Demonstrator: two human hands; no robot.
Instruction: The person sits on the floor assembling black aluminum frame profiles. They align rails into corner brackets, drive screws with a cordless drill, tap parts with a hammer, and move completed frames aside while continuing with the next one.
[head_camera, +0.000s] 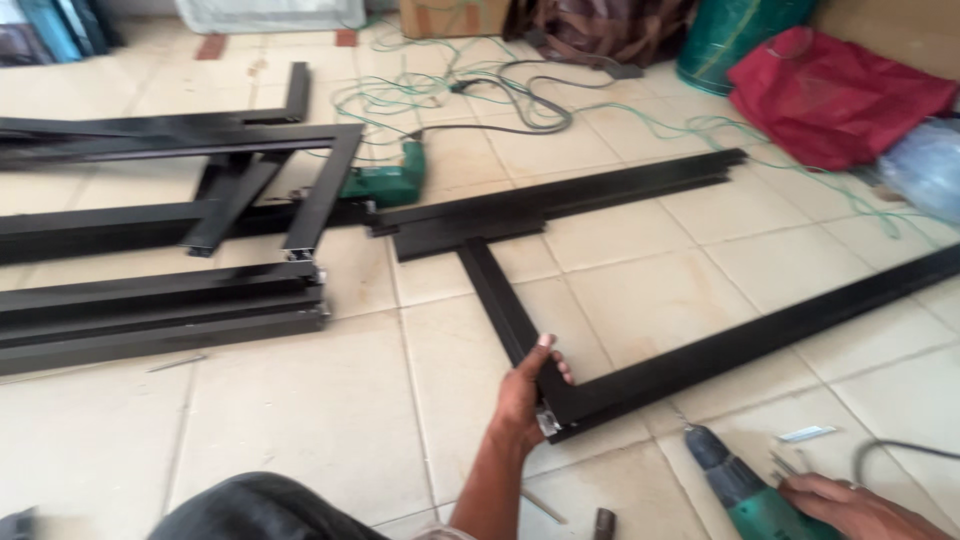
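The black metal frame (690, 350) lies flat on the tiled floor (300, 420), its long bars running up and right away from the left hand (525, 395). It looks stiff, smooth and awkward more than heavy, best gripped at a corner joint. That is where the left hand is, closed around the corner, thumb on top. Low to the right of it, the right hand (850, 505) rests on a green drill (745, 490); how tightly it grips is unclear.
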